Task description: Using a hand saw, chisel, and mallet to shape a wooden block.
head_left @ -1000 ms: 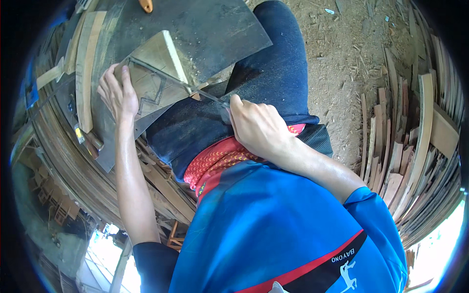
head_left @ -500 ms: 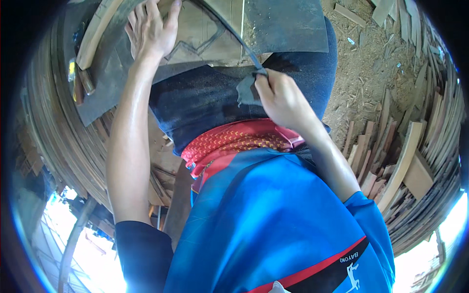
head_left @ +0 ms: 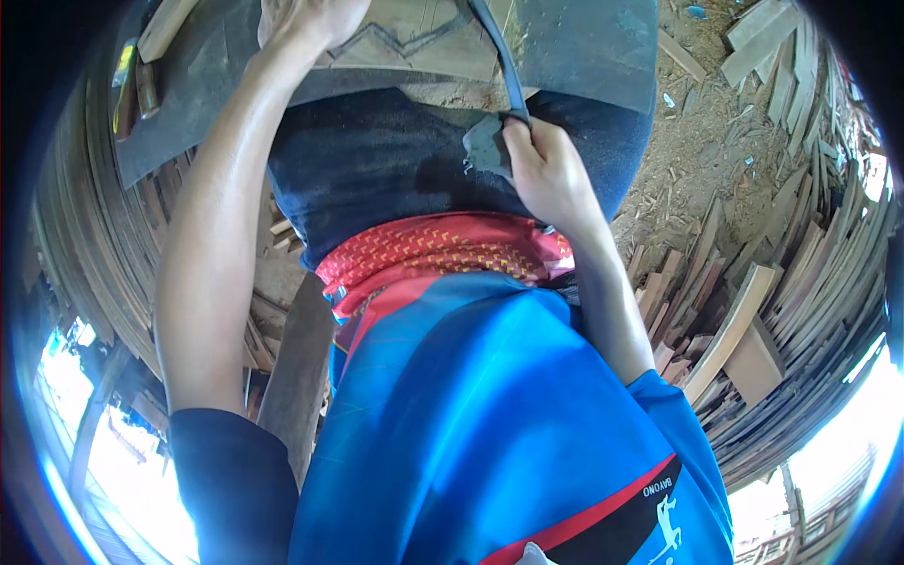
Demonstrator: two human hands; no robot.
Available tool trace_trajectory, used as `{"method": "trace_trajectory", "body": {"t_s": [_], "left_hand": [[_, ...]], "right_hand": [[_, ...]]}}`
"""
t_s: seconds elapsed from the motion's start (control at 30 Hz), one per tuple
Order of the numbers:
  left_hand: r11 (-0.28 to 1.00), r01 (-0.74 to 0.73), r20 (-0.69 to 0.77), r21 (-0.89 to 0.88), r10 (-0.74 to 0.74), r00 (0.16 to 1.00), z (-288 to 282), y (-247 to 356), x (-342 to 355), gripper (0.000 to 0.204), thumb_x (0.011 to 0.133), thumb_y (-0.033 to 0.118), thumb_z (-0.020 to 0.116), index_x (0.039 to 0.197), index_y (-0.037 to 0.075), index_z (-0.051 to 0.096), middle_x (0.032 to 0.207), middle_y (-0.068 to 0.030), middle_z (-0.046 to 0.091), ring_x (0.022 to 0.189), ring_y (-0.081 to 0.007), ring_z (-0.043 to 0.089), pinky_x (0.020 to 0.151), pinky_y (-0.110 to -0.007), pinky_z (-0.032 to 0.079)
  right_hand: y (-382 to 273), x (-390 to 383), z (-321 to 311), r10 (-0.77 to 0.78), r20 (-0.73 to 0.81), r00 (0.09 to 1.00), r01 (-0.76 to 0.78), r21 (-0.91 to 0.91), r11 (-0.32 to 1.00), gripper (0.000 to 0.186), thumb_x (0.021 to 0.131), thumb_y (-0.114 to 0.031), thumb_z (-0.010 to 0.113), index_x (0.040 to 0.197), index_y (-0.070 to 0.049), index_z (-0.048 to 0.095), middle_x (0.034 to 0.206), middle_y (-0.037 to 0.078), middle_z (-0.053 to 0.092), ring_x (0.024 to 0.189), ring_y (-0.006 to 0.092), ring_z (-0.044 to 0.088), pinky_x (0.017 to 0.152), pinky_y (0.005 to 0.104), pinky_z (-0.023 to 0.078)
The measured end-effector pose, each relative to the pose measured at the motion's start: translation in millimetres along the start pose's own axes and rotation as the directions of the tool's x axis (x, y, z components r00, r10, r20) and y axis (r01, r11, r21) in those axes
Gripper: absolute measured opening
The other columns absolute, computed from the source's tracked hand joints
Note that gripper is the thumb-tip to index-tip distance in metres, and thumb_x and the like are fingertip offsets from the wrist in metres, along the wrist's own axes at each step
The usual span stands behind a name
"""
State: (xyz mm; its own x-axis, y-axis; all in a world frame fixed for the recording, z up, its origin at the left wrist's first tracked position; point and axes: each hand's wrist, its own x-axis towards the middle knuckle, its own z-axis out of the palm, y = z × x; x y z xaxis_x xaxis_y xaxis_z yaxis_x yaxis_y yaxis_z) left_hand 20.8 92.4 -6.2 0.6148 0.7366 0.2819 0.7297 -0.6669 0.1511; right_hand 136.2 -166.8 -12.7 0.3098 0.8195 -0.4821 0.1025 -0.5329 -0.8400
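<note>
In the head view, a wooden panel [head_left: 424, 38] with carved zigzag lines is seen lying on a dark sheet [head_left: 584, 47] across the person's lap, at the top edge of the picture. The left hand [head_left: 306, 19] is laid on the panel's near left corner; its fingers are cut off by the picture's edge, so it cannot be told whether they are spread flat or curled, though the hand appears to be pressed down, which would hold the panel steady.

The right hand [head_left: 546, 169] is closed on the lower end of a thin dark strap [head_left: 494, 52], together with a small grey rag [head_left: 488, 146] held against it (the rag may serve to pad the grip, but this is only a judgement). The strap is seen running from the fist up and across the panel towards the top edge, where its far end is hidden. The fist is kept just below the panel's near edge, over the dark trousers [head_left: 395, 169].

On the sheet at the far left a tool with a wooden handle [head_left: 146, 89] is seen, well apart from both hands. Stacked wooden slats [head_left: 753, 311] are piled on the right, over ground strewn with sawdust [head_left: 697, 160], and more slats are ranged along the left.
</note>
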Motion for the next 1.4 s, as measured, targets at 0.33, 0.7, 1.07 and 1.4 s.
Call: {"method": "trace_trajectory", "body": {"t_s": [0.33, 0.7, 1.07, 1.4], "left_hand": [[1.0, 0.015, 0.064, 0.01, -0.015, 0.998, -3, 4, -4, 0.043, 0.101, 0.045, 0.052, 0.118, 0.006, 0.057, 0.121, -0.0172, 0.055, 0.117, -0.0368, 0.049, 0.104, -0.05, 0.037], [0.99, 0.141, 0.067, 0.023, -0.142, 0.988, 4, 2, 5, 0.043, 0.101, 0.043, 0.05, 0.121, 0.004, 0.055, 0.122, -0.0186, 0.056, 0.119, -0.0375, 0.05, 0.103, -0.051, 0.039], [0.998, 0.028, 0.132, -0.05, -0.022, 0.991, 1, -12, 9, 0.042, 0.103, 0.04, 0.048, 0.123, 0.004, 0.053, 0.123, -0.0182, 0.054, 0.118, -0.0375, 0.05, 0.102, -0.049, 0.039], [0.996, -0.042, 0.204, -0.083, 0.058, 0.977, -4, -22, 11, 0.04, 0.103, 0.041, 0.047, 0.121, 0.006, 0.053, 0.122, -0.0159, 0.054, 0.118, -0.0352, 0.049, 0.102, -0.046, 0.038]], "right_hand": [[4, 2, 0, 0.025, -0.064, 0.998, -0.03, -0.074, 0.997, 0.036, 0.1, -0.021, 0.052, 0.079, 0.007, 0.058, 0.063, 0.028, 0.053, 0.057, 0.035, 0.06, 0.058, 0.0461, 0.044], [8, 2, -22, 0.102, 0.01, 0.995, -0.1, -0.132, 0.986, 0.044, 0.097, -0.028, 0.054, 0.079, 0.011, 0.061, 0.063, 0.028, 0.055, 0.062, 0.0282, 0.063, 0.064, 0.0447, 0.047], [12, -4, -28, 0.037, 0.079, 0.996, -0.023, -0.165, 0.986, 0.039, 0.095, -0.024, 0.055, 0.076, 0.01, 0.058, 0.067, 0.033, 0.052, 0.063, 0.045, 0.06, 0.062, 0.0492, 0.044], [20, -36, -24, 0.055, 0.171, 0.984, -0.049, -0.035, 0.998, 0.035, 0.096, -0.022, 0.057, 0.081, 0.009, 0.063, 0.077, 0.035, 0.059, 0.081, 0.0524, 0.061, 0.068, 0.0512, 0.047]]}}
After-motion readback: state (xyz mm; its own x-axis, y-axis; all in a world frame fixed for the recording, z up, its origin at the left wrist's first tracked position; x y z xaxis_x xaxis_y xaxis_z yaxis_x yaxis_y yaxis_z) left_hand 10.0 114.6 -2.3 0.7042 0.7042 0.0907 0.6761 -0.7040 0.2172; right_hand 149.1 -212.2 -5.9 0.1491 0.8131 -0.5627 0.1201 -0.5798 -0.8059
